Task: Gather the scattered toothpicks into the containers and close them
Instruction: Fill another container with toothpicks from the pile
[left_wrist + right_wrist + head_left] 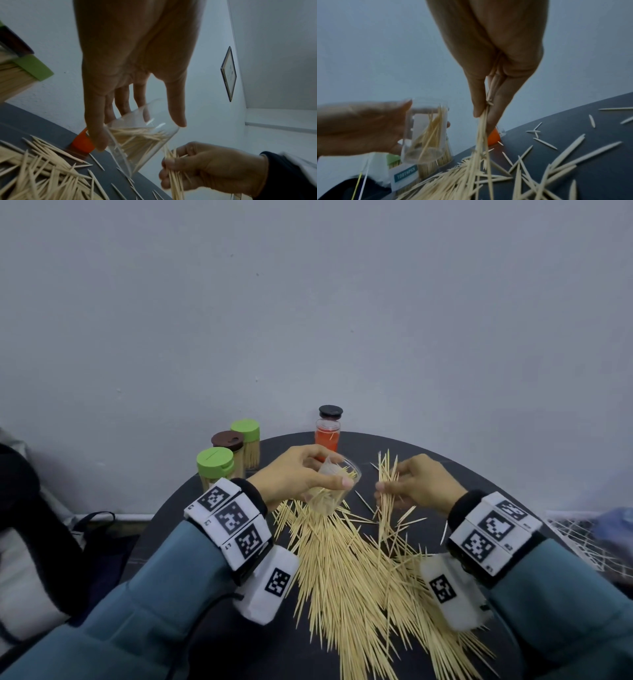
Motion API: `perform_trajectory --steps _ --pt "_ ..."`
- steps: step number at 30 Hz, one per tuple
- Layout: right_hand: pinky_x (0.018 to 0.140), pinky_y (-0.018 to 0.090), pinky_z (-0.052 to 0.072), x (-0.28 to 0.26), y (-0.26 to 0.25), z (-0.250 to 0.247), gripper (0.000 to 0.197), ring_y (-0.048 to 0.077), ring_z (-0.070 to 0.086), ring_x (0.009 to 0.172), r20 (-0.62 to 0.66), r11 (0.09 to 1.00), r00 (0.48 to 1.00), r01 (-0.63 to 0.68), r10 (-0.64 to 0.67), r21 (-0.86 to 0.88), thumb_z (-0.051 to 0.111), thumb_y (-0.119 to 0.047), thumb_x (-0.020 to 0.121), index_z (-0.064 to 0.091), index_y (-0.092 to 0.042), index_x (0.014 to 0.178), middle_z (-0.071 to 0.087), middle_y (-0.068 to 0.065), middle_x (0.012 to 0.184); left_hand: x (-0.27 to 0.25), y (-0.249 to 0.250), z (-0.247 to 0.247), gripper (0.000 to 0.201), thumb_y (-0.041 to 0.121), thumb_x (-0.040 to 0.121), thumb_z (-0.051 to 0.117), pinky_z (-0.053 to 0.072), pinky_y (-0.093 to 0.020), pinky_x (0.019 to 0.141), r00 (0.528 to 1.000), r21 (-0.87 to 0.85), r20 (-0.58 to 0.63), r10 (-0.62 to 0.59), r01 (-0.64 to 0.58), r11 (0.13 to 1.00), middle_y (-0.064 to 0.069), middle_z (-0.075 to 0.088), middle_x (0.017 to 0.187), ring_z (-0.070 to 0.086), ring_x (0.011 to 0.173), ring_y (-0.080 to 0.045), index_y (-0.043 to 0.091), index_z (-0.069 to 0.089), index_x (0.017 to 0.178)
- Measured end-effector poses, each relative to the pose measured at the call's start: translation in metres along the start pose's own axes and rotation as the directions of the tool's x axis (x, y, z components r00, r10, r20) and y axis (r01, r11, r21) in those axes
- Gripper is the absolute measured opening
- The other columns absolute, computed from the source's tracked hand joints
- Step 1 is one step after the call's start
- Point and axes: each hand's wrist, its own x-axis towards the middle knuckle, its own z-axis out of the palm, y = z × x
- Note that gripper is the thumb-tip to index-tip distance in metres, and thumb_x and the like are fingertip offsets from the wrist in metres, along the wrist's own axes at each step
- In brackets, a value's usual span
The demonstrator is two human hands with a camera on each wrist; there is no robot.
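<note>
My left hand (301, 474) grips a clear open container (337, 484) tilted above the table, its mouth toward the right; several toothpicks lie inside it (142, 136). My right hand (416, 482) pinches a bundle of toothpicks (387, 494) just right of the container's mouth, the sticks upright. In the right wrist view the bundle (482, 135) hangs from the fingers beside the clear container (426, 132). A large pile of loose toothpicks (342, 570) is spread over the dark round table (222, 645) below both hands.
Three closed full containers stand at the table's back left: two with green lids (215, 462) (245, 430) and one with a brown lid (227, 440). A closed orange container with a black lid (328, 429) stands behind my left hand. A dark bag (30, 525) lies left of the table.
</note>
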Motion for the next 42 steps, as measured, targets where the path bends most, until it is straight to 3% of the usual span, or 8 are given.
perform_trajectory --steps 5,9,14,19,22,26,38,42 --pt "0.064 0.025 0.059 0.001 0.002 -0.008 0.022 0.016 0.071 0.066 -0.174 0.924 0.976 0.181 -0.127 0.338 0.065 -0.005 0.082 0.060 0.009 0.098 0.070 0.014 0.077 0.002 -0.003 0.005 0.043 0.023 0.078 0.076 0.050 -0.024 0.070 0.999 0.034 0.021 -0.024 0.024 0.999 -0.001 0.061 0.108 0.058 0.094 -0.009 0.021 0.061 0.118" --pt "0.067 0.028 0.059 0.000 -0.013 -0.012 0.003 0.012 0.070 0.064 -0.298 0.852 0.928 0.334 -0.223 0.403 0.062 -0.003 0.085 0.061 -0.002 0.087 0.069 0.011 0.075 0.005 -0.005 0.008 0.045 0.024 0.078 0.075 0.053 -0.030 0.079 0.998 0.069 0.054 -0.044 0.041 0.997 0.000 0.060 0.109 0.058 0.100 -0.012 0.023 0.060 0.120" --pt "0.062 0.022 0.057 -0.003 -0.031 -0.007 0.005 0.012 0.071 0.065 -0.372 0.787 0.871 0.464 -0.322 0.406 0.063 -0.002 0.085 0.062 -0.007 0.083 0.070 0.004 0.071 0.006 -0.007 0.011 0.043 0.023 0.077 0.076 0.053 -0.033 0.082 0.996 0.059 0.069 -0.063 0.059 0.997 -0.001 0.062 0.109 0.058 0.100 -0.013 0.024 0.061 0.118" --pt "0.069 0.022 0.056 -0.005 -0.021 0.020 0.004 0.009 0.071 0.075 -0.289 0.836 0.889 0.441 -0.356 0.326 0.064 -0.015 0.086 0.065 -0.016 0.083 0.073 0.002 0.077 0.006 -0.007 0.014 0.037 0.023 0.078 0.075 0.050 -0.025 0.075 0.996 -0.020 0.071 -0.050 0.052 0.998 -0.002 0.065 0.114 0.061 0.100 -0.010 0.025 0.062 0.112" --pt "0.079 0.030 0.055 -0.005 -0.013 0.032 0.023 0.017 0.071 0.083 -0.260 0.890 0.889 0.426 -0.378 0.161 0.062 -0.034 0.087 0.067 -0.011 0.089 0.074 0.007 0.082 0.005 -0.005 0.016 0.041 0.020 0.077 0.075 0.053 -0.028 0.079 0.996 -0.106 0.084 -0.038 0.047 0.993 -0.004 0.067 0.113 0.064 0.098 -0.011 0.024 0.060 0.114" --pt "0.069 0.003 0.045 -0.010 -0.013 0.038 0.014 -0.001 0.068 0.082 -0.270 0.859 0.892 0.432 -0.362 0.275 0.059 -0.027 0.089 0.066 -0.017 0.095 0.074 -0.007 0.084 0.004 -0.003 0.014 0.059 0.031 0.063 0.076 0.050 -0.039 0.091 0.994 -0.145 0.105 -0.003 0.018 0.989 -0.003 0.069 0.114 0.065 0.106 -0.017 0.023 0.059 0.119" --pt "0.066 0.000 0.042 -0.011 -0.014 0.036 0.016 -0.003 0.067 0.084 -0.243 0.794 0.896 0.443 -0.372 0.416 0.045 -0.014 0.097 0.058 -0.005 0.100 0.072 0.002 0.097 0.003 -0.004 0.011 0.057 0.033 0.064 0.083 0.050 -0.041 0.092 0.996 -0.145 0.094 0.008 0.006 0.989 -0.002 0.070 0.113 0.064 0.107 -0.017 0.023 0.062 0.116" --pt "0.069 -0.001 0.041 -0.010 -0.011 0.034 0.011 -0.006 0.060 0.088 -0.260 0.866 0.887 0.441 -0.381 0.237 0.050 -0.014 0.095 0.061 -0.013 0.097 0.067 -0.007 0.098 0.006 -0.007 0.009 0.057 0.032 0.063 0.081 0.053 -0.033 0.082 0.999 -0.146 0.035 0.030 -0.024 0.989 -0.007 0.068 0.113 0.064 0.105 -0.018 0.023 0.063 0.116"
